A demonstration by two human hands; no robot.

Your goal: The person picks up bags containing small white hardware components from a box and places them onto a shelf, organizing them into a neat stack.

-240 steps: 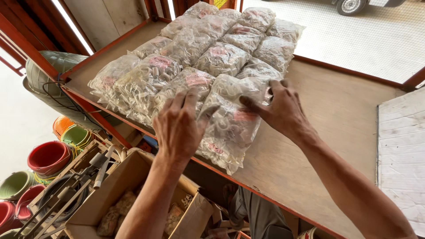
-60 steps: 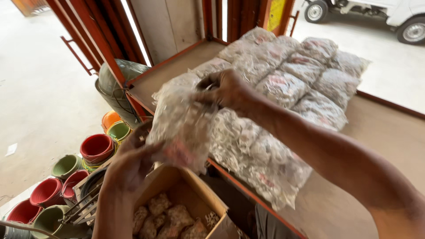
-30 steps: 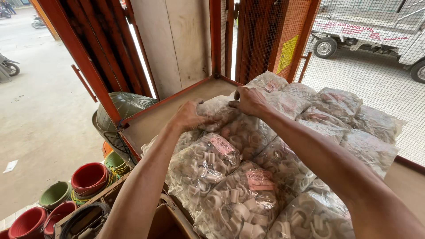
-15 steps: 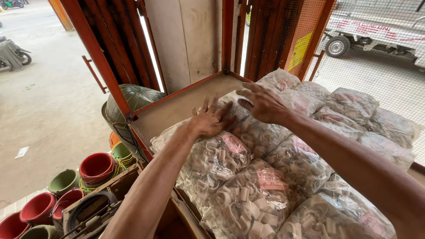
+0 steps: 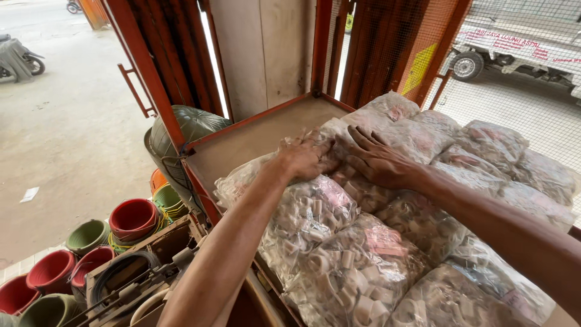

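Several clear plastic bags of small white ring-shaped parts (image 5: 357, 266) lie in rows on a wooden table with an orange rim (image 5: 248, 142). My left hand (image 5: 305, 154) lies flat, palm down, on the bag at the left end of the rows (image 5: 302, 206). My right hand (image 5: 378, 160) presses flat on the neighbouring bag (image 5: 363, 191), fingers spread. The two hands almost touch at the fingertips. Neither hand grips anything.
Stacked red and green plastic pots (image 5: 130, 221) stand on the floor at the lower left, beside a wooden crate of tools (image 5: 145, 275). A green sack (image 5: 190, 124) leans by the table's left corner. Orange mesh doors (image 5: 387, 51) rise behind; a truck (image 5: 520, 51) stands outside.
Eight seconds ago both hands pressed on the bags; I then lifted one bag from the box below and laid it at the left end. Now both hands flatten it there.
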